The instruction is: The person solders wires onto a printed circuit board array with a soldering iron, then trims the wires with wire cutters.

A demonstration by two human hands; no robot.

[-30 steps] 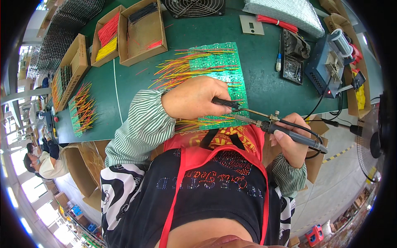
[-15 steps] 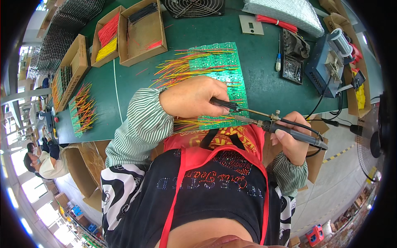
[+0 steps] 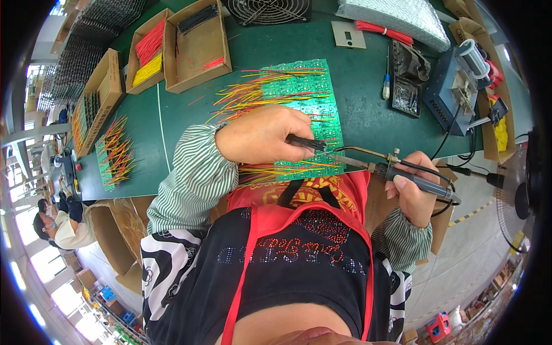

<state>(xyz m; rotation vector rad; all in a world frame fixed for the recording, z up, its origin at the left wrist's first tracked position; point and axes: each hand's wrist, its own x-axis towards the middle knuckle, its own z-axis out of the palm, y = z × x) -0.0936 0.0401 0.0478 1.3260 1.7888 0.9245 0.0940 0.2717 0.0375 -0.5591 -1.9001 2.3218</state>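
Note:
My left hand [image 3: 267, 135] is closed round a bundle of black wires [image 3: 306, 142], whose ends point right over the green circuit boards [image 3: 313, 103]. In my right hand [image 3: 415, 187] is a soldering iron [image 3: 417, 181] with a thin curved metal tube along it. The iron's tip points left, near the wire ends; whether they touch I cannot tell. Red and yellow wires [image 3: 244, 98] stick out leftward from the boards in rows. Part of the panel lies hidden beneath my left hand.
Cardboard boxes of red, yellow and black wires [image 3: 198, 46] stand at the far left. Another wired board [image 3: 115, 155] lies on the left. A blue soldering station [image 3: 454, 86] with a solder spool [image 3: 472, 57] sits at right. A blue-tipped brush [image 3: 387, 86] lies beside a black tray [image 3: 406, 98].
My right hand and the soldering iron have shifted slightly right, away from the wire ends. My left hand has moved a little left with the black wires.

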